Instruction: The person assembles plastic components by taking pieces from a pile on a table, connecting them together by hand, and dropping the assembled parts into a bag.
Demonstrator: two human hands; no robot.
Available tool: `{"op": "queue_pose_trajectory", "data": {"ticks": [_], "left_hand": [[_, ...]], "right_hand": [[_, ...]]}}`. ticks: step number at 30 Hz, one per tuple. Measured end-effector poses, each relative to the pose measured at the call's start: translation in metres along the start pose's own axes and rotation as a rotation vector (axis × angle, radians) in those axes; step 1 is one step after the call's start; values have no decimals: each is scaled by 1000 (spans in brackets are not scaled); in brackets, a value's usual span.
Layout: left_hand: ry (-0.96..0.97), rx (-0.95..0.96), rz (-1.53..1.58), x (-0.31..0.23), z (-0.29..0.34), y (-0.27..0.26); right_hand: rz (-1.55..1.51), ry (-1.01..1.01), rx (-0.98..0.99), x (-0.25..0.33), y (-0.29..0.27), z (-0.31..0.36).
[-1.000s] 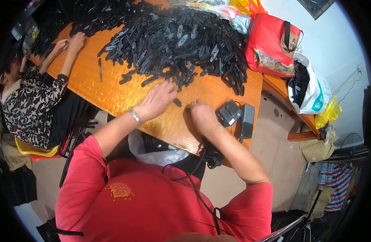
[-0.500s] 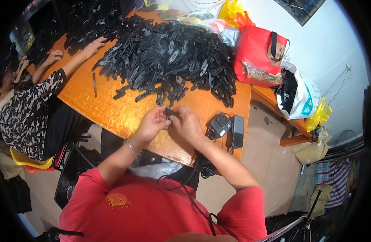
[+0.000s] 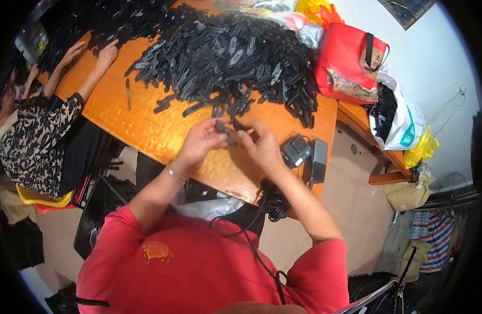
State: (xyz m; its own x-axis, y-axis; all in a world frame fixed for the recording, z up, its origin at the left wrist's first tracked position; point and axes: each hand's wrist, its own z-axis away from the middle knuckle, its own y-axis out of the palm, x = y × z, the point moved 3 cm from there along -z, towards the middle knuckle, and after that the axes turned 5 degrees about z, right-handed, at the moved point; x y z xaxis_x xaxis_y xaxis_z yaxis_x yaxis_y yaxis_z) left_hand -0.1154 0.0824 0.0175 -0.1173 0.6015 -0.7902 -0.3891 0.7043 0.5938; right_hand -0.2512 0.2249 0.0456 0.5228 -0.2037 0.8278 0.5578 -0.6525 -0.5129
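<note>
My left hand point(image 3: 199, 141) pinches a small dark grey, elongated plastic piece point(image 3: 223, 130) between thumb and fingers, above the table's near edge. Close beside it, my right hand point(image 3: 262, 144) has its thumb and forefinger bent around another dark piece point(image 3: 239, 125), whose shape is partly hidden. A small gap separates the two hands. Just beyond them spreads a large heap of similar black plastic pieces point(image 3: 225, 57), long and narrow, some with slots. A few lie loose at the heap's near side.
Two dark box-shaped devices point(image 3: 296, 150) with cords sit right of my hands on the wooden table point(image 3: 146, 125). A thin stick point(image 3: 128, 94) lies left. A red bag point(image 3: 345, 63) and a white sack point(image 3: 406, 118) stand at right. Another person's hand point(image 3: 107, 53) reaches to the heap at left.
My hands have drawn slightly apart, and a dark piece now shows in each. The other person's nearer hand has pulled back to the left. The whole view has shifted a little.
</note>
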Motion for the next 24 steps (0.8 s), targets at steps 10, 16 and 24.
{"op": "queue_pose_trajectory", "data": {"ticks": [10,16,24], "left_hand": [[263,14,-187,-4,5,5],[291,6,-200,-7,24,20],[384,-42,-560,-10,42,18]], "right_hand": [[153,-162,-12,28,6,9],[170,-160,3,33,7,13],[69,-32,190,40,21,21]]}}
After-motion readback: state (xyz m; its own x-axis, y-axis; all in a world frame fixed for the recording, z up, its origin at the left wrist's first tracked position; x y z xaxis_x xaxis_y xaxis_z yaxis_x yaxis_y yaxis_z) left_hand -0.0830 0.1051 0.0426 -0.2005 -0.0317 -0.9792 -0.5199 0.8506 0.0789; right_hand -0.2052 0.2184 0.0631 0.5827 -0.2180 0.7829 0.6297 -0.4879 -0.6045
